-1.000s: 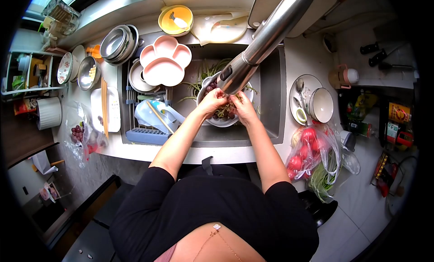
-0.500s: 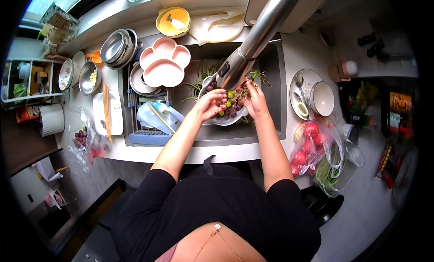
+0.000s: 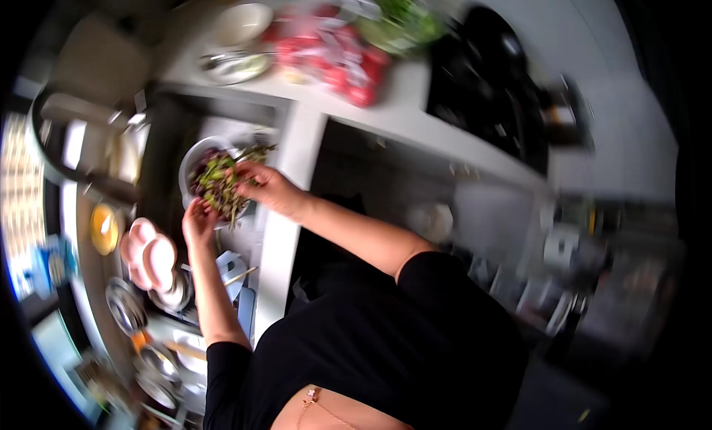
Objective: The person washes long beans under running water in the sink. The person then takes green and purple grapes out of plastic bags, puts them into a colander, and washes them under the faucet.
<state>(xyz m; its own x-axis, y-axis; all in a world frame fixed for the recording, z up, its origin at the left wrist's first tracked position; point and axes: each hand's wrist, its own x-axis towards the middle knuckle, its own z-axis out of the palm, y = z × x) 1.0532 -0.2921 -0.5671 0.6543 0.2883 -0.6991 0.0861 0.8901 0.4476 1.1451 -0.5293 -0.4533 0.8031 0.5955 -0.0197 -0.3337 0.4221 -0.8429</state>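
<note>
A white bowl (image 3: 185, 163) of dark and green grapes (image 3: 199, 179) stands in the sink (image 3: 159, 144). My right hand (image 3: 268, 188) is closed on a grape stem bunch (image 3: 231, 186) over the bowl, with thin stems and a few green grapes hanging from it. Close by, my left hand (image 3: 199, 222) is at the bowl's near rim, just below the bunch. Its fingers look slightly curled and apart, with no held thing visible. Blur hides whether they touch the grapes.
Beside the sink are a bag of red produce (image 3: 334, 59), leafy greens (image 3: 393, 18) and a white bowl (image 3: 245, 23). A pink paw-shaped plate (image 3: 152, 255) and a blue rack (image 3: 245, 304) lie at the other end. A dark stove (image 3: 475, 89) is further right.
My view has swung right, so the sink now appears turned and to the left, with the stove in sight. Both hands remain at the bowl; the right one still holds the stems.
</note>
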